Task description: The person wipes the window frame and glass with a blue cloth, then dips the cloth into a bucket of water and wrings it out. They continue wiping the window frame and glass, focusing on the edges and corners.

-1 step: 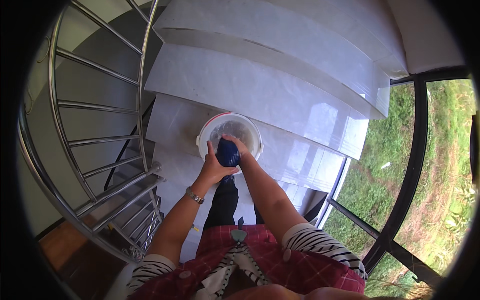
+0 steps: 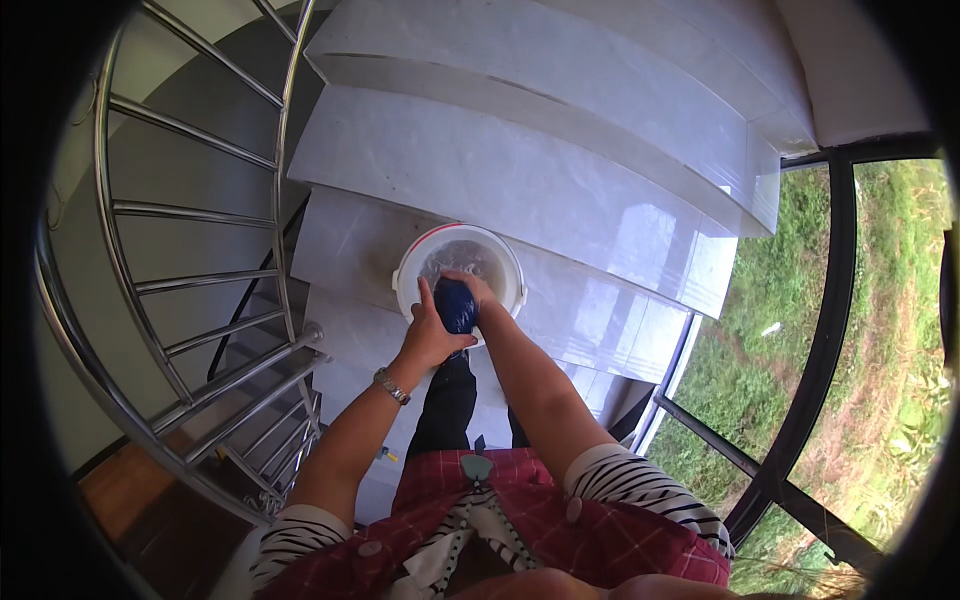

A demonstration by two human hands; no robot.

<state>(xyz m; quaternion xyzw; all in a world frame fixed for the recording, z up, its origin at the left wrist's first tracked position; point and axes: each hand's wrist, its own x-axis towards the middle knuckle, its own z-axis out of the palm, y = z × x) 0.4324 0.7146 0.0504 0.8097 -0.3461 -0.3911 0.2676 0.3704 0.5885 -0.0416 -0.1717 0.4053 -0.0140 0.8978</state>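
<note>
A bunched dark blue cloth (image 2: 457, 306), looking wet and shiny, is squeezed between my two hands over the near part of a white bucket (image 2: 411, 250). My left hand (image 2: 428, 335) is wrapped round its left and near side, thumb below and index finger pointing up. From the right and far side my right hand (image 2: 478, 289) grips it, most of its fingers hidden behind the cloth. Rippled water (image 2: 465, 258) shows inside the bucket, which has a red mark on its rim and a handle at its side.
The bucket stands on a pale, glossy stair tread (image 2: 345, 240), with higher steps (image 2: 500, 140) beyond it. A metal railing (image 2: 195, 212) runs along the left. To the right is a dark-framed window (image 2: 845, 260) with greenery outside. My legs (image 2: 447, 405) are just behind the bucket.
Both hands keep hold of the cloth and have barely shifted. The ripples in the bucket look different.
</note>
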